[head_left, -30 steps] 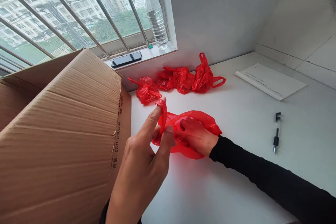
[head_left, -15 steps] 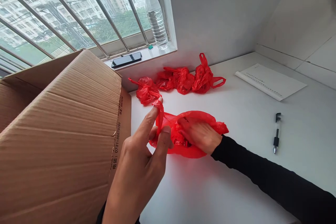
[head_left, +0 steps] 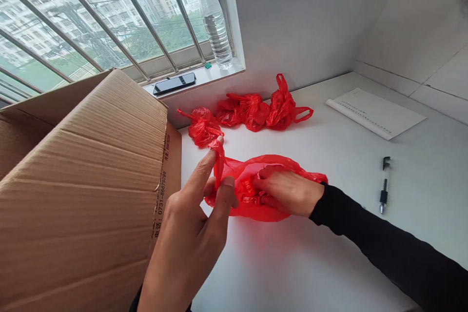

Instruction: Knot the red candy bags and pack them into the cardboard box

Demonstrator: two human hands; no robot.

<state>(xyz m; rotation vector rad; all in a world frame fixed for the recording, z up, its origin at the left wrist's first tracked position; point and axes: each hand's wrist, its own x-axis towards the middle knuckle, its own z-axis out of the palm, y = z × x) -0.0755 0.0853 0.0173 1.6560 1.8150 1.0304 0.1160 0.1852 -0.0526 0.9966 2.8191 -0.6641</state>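
A red plastic bag (head_left: pixel 272 163) lies open on the white table (head_left: pixel 329 156) in front of me. My left hand (head_left: pixel 190 234) pinches the bag's left handle between index finger and thumb and holds it up. My right hand (head_left: pixel 288 191) is inside the bag's mouth, fingers curled over small red packets there. What exactly the fingers grip is hard to make out through the plastic.
Three tied red bags (head_left: pixel 252 109) lie in a row near the wall. A large cardboard box (head_left: pixel 84 180) stands at left. A water bottle (head_left: pixel 214 19) and a phone (head_left: pixel 174 83) rest on the windowsill. A sheet of paper (head_left: pixel 375 112) and a pen (head_left: pixel 383 183) lie at right.
My right hand has drawn back to the right inside the bag, stretching its mouth wider. Small red packets now show in the bag. My left hand keeps its pinch on the handle.
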